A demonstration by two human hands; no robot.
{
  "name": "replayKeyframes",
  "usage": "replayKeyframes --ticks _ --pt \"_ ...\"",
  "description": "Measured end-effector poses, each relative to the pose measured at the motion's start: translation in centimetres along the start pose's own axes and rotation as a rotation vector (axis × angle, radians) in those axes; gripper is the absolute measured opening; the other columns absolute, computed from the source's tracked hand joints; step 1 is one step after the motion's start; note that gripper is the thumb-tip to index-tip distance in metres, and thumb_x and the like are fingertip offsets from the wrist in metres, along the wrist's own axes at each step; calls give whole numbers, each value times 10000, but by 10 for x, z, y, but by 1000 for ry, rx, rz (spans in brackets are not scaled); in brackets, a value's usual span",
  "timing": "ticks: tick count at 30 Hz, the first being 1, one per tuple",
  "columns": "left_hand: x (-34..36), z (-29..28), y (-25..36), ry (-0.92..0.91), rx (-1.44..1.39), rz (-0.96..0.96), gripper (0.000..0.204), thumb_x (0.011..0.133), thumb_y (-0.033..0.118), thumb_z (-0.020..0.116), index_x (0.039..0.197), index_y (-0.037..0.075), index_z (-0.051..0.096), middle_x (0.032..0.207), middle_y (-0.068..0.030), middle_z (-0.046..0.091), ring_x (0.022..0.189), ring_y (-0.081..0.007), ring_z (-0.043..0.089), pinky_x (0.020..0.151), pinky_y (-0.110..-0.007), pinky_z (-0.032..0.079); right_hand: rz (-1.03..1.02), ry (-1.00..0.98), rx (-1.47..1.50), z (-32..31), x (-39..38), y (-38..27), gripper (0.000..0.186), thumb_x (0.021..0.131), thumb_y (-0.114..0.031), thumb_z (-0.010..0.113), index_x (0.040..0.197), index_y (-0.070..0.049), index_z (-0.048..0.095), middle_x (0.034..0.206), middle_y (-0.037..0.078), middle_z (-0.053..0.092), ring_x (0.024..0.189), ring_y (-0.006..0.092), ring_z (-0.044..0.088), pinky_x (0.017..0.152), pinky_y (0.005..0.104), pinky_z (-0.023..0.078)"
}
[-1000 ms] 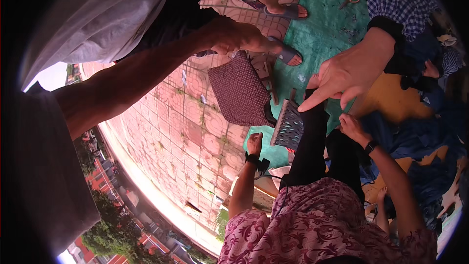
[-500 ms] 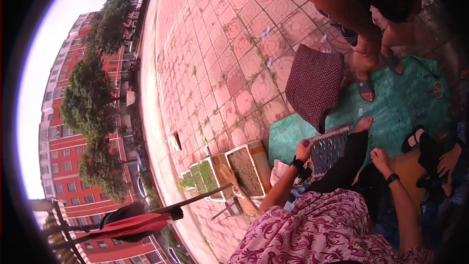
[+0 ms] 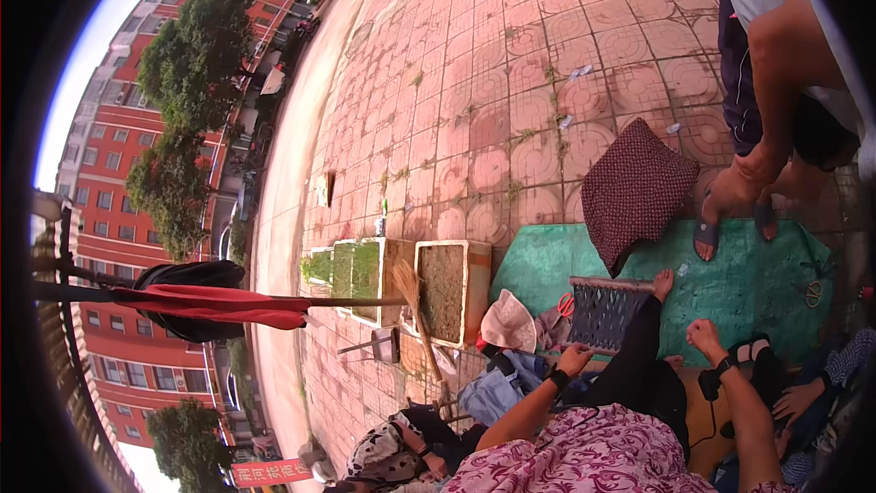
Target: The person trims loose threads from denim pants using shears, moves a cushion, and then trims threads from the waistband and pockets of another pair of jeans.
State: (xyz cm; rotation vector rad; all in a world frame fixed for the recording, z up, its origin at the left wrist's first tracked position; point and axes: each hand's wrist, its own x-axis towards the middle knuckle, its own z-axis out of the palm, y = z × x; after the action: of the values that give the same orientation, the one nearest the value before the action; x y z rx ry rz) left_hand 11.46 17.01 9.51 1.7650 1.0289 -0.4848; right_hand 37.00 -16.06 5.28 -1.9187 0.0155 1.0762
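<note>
A rectangular frame strung with dark strips [image 3: 610, 315] lies in front of me on a green sheet [image 3: 538, 260], beside my bare foot. Close to the frame's near left corner is my left hand [image 3: 574, 361], its fingers pressed together; anything in them is too small to make out. My right hand [image 3: 703, 336] is raised over my leg with the fingers curled in, and what it may grip is hidden. Red-handled scissors [image 3: 566, 304] rest at the frame's left edge. A dark red patterned cushion [image 3: 634, 192] sits beyond the frame.
On the right stands a person [image 3: 789, 64] in sandals; another person's hand [image 3: 799, 400] shows lower down. Left are a pale sun hat [image 3: 509, 321], denim cloth [image 3: 500, 391], a foam planter box [image 3: 484, 278], a broom [image 3: 409, 285] and a pole with red clothing [image 3: 219, 304].
My view has turned, bringing the hat and a seated person at lower left into sight. My left hand has moved from the frame's far left side to its near corner. My right hand stays closed.
</note>
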Motion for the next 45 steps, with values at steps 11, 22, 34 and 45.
replayKeyframes --ticks 11,22,34,45 --pt "-24 3 -22 -109 -589 -369 323 935 365 680 1052 65 689 878 -38 725 696 -119 640 593 -271 481 287 -44 64 -19 61 -18 149 898 -169 579 868 -51 667 736 75 693 598 166 660 513 301 512" --pt "-132 3 -77 99 -730 -852 381 963 281 594 1197 -18 620 1120 -174 701 1030 -289 694 877 -383 565 268 97 415 40 220 -96 525 836 -432 767 1172 -71 584 943 46 671 870 165 645 755 353 534" --pt "-227 51 -61 219 -956 -1097 355 1005 288 566 1260 44 595 1168 -117 707 1052 -242 696 870 -355 567 368 143 723 65 371 -112 497 754 -404 835 1112 -85 702 1045 12 644 834 183 566 795 261 456" --pt "-184 32 1 59 -748 -862 282 977 293 636 1091 38 673 1126 -115 693 973 -217 676 788 -359 560 -930 370 -134 17 416 -163 703 683 184 415 1271 -181 538 1230 135 592 1119 311 591 1026 370 409"
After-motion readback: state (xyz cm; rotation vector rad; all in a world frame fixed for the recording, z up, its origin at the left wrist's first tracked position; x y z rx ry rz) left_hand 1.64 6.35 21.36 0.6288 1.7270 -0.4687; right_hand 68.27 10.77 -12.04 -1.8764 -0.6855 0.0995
